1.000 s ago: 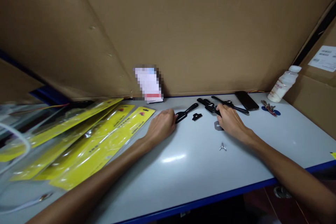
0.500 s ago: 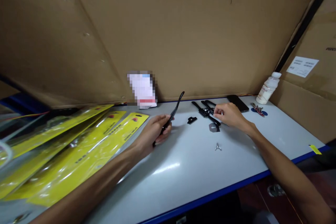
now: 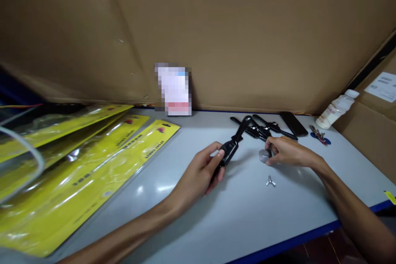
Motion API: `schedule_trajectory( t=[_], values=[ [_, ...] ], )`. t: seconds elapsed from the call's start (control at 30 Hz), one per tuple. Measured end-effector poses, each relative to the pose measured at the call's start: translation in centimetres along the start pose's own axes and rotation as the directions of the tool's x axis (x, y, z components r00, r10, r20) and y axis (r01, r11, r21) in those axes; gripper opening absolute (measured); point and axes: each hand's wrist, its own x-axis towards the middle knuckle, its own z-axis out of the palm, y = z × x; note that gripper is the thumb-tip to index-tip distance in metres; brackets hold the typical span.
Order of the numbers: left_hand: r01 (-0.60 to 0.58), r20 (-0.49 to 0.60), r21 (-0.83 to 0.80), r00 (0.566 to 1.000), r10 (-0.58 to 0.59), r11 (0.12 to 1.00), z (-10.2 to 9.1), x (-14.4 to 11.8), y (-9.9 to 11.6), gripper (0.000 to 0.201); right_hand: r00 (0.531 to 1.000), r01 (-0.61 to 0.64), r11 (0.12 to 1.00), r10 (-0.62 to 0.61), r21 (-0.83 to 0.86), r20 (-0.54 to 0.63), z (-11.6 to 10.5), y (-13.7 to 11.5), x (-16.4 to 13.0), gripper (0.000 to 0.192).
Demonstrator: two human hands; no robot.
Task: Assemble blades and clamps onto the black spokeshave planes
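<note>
Holds a black handle (image 3: 232, 144) in the left grip (image 3: 202, 173), fingers and thumb closed round its lower end. Keeps it lifted off the desk (image 3: 247, 222) and tilted, far end up and away from the grip, probably so that the thick middle part faces the eye. Pinches a small grey plate (image 3: 264, 156) at the fingertips of the right grip (image 3: 286, 152), narrow and closed on it. Cannot tell whether the plate is clear of the desk or resting on it. Brings the plate just beside the handle's middle, between the two grips, seemingly close enough to meet it.

Leaves a small wing nut (image 3: 270, 180) lying loose just short of the right grip, on the near side, likely set where a finger can reach it. Shows a cluster of black parts (image 3: 260, 130) just beyond both grips, touching one another. Shows a phone (image 3: 293, 123), keys (image 3: 318, 137) and a white bottle (image 3: 335, 109) farther out past the right grip, apparently pushed aside from the parts. Shows yellow packets (image 3: 93, 165) fanned well apart from the left grip on its outer side, overlapping. Backs all of it with a cardboard wall (image 3: 216, 29).
</note>
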Motion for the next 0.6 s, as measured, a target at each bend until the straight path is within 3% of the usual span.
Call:
schedule_trajectory(
  t=[0.17,0.3,0.37,0.47,0.53,0.6],
  values=[
    [-0.023,0.002,0.142,1.0,0.023,0.99,0.6,-0.3,-0.5,0.043,0.989,0.097,0.993,-0.089,0.063,-0.116,0.5,0.1,-0.3,0.031],
    [-0.023,0.038,0.093,0.999,0.02,0.995,0.5,-0.4,-0.3,0.042,0.988,0.136,0.933,-0.104,0.332,-0.113,1.1,0.1,-0.1,0.027],
    [-0.003,0.059,0.037,0.998,0.001,0.999,0.4,-0.4,-0.2,0.04,0.993,0.118,0.841,-0.093,0.528,-0.074,1.4,-0.4,0.1,0.022],
    [0.001,0.06,0.01,0.998,-0.001,1.0,0.6,-0.5,-0.2,0.039,0.992,0.077,0.616,-0.129,0.784,0.003,2.0,-2.0,0.0,0.019],
    [-0.026,0.042,0.006,0.999,0.025,1.0,0.8,-0.5,-0.3,0.039,0.989,0.087,0.489,-0.144,0.868,-0.018,2.6,-3.4,-0.2,0.023],
    [-0.057,0.018,-0.003,0.998,0.057,0.998,1.0,-0.5,-0.5,0.039,0.986,0.134,0.437,-0.147,0.889,-0.076,3.1,-4.6,-0.6,0.024]
  ],
)
